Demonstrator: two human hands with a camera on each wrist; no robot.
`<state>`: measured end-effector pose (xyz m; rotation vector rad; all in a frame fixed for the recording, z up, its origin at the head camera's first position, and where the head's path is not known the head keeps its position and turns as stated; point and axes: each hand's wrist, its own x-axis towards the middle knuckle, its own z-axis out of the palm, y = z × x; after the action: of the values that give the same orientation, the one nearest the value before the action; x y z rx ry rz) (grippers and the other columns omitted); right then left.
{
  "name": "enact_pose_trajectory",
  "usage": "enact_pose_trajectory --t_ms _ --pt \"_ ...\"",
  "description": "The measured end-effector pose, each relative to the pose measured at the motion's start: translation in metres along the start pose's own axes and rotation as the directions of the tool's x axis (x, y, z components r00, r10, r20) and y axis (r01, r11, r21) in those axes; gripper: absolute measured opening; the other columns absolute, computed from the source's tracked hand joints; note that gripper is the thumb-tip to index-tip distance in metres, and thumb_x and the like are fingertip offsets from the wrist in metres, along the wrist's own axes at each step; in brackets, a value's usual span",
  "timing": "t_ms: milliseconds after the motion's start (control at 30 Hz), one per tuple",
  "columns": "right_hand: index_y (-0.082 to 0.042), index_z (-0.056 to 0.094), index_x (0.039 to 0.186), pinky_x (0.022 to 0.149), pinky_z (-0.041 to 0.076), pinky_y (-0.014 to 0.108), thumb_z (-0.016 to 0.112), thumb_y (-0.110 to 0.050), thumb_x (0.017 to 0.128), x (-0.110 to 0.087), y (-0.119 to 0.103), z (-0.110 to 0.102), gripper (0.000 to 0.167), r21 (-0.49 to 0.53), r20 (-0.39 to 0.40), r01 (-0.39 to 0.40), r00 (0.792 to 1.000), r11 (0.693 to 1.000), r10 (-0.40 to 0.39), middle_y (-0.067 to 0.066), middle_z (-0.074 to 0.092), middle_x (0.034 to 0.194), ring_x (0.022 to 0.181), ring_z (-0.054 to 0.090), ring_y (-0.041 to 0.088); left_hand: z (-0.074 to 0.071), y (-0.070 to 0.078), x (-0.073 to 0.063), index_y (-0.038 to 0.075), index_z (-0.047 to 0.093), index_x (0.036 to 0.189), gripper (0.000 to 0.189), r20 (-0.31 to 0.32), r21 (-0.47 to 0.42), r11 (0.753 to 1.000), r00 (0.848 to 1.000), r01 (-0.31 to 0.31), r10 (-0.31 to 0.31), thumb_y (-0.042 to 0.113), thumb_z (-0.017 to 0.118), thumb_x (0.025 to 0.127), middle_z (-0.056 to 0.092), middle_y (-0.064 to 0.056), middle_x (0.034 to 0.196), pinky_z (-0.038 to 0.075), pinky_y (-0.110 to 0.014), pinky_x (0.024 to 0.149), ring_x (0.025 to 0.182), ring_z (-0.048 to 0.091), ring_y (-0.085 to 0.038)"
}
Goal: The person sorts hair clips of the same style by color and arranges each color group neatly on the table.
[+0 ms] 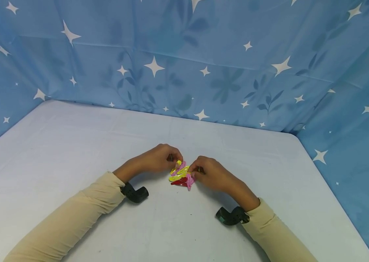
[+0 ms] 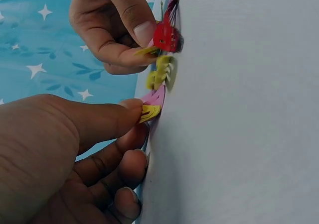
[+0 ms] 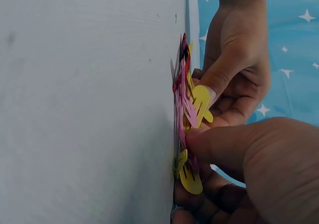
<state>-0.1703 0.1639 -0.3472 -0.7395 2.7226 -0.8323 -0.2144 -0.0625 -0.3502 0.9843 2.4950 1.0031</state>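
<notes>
Two beige sleeves (image 1: 64,218) lie across the lower left and lower right of the frame, and by each cuff sits a black device (image 1: 231,216). Just right of the centre, the right hand (image 1: 212,173) has its fingers closed in a pinch on a hair clip; which colour it holds, I cannot tell surely. Under and beside these fingers is the small pile of hair clips, with a red clip (image 1: 180,182) and a pink clip (image 1: 189,182) at its near side. A little farther, the left hand (image 1: 158,160) pinches a yellow clip (image 2: 149,113) between thumb and finger, close above a pink one.

The clips overlap, so I think that lifting one could drag its neighbours along or scatter them. They are also thin and smooth; with a grip only at the edge, one may slip out.

Behind, the white bench (image 1: 105,123) reaches to a blue curtain (image 1: 177,87) with white stars, across the top.
</notes>
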Motion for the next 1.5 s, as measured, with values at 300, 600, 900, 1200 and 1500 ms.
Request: enact_pose_trajectory --t_ms 300,600,900,1200,1500 --pt "-0.011 0.069 0.097 0.066 0.05 0.025 0.063 -0.009 0.093 0.0 -0.001 -0.001 0.007 0.066 -0.058 -0.006 0.998 0.998 0.01 0.0 0.065 0.094 0.079 0.054 0.014 -0.001 -0.002 0.001 0.006 0.072 0.105 0.016 -0.045 -0.017 1.0 0.999 0.006 -0.007 0.007 0.066 0.091 0.07 0.0 0.085 0.049 -0.026 0.074 0.079 0.056 -0.013" --pt "-0.011 0.074 0.098 0.063 0.049 0.022 0.07 -0.013 0.091 0.001 0.0 -0.004 0.008 0.094 -0.176 0.024 0.984 0.995 -0.007 -0.002 0.07 0.084 0.075 0.057 0.012 -0.002 -0.003 0.003 0.006 0.07 0.107 0.016 -0.065 -0.077 0.996 0.997 0.032 -0.037 0.007 0.065 0.092 0.07 -0.001 0.085 0.05 -0.026 0.07 0.074 0.058 -0.012" --pt "-0.01 0.062 0.133 0.063 0.051 0.022 0.065 -0.002 0.092 0.002 0.002 -0.005 0.041 0.106 -0.182 0.007 0.983 0.994 0.012 0.007 0.065 0.097 0.072 0.058 0.014 -0.004 -0.006 0.0 0.0 0.072 0.108 0.018 -0.166 -0.108 0.994 0.985 0.018 -0.036 0.007 0.066 0.092 0.071 -0.005 0.081 0.049 -0.027 0.066 0.066 0.059 -0.011" --pt "-0.009 0.069 0.118 0.068 0.051 0.025 0.064 -0.003 0.093 0.003 0.006 -0.012 0.026 0.162 -0.22 -0.008 0.974 0.987 0.044 0.007 0.069 0.099 0.075 0.062 0.015 -0.004 -0.008 0.009 0.003 0.073 0.109 0.019 -0.21 -0.118 0.992 0.975 0.054 -0.078 0.009 0.067 0.092 0.074 -0.005 0.096 0.05 -0.027 0.075 0.08 0.06 -0.012" --pt "-0.007 0.067 0.121 0.075 0.056 0.03 0.066 -0.004 0.092 0.017 0.017 -0.02 0.029 0.257 -0.258 -0.057 0.958 0.965 0.126 0.011 0.066 0.104 0.08 0.071 0.019 -0.009 -0.01 0.017 0.0 0.074 0.109 0.02 -0.239 -0.214 0.966 0.95 0.148 -0.199 0.007 0.069 0.091 0.073 -0.01 0.097 0.053 -0.025 0.063 0.071 0.067 -0.013"
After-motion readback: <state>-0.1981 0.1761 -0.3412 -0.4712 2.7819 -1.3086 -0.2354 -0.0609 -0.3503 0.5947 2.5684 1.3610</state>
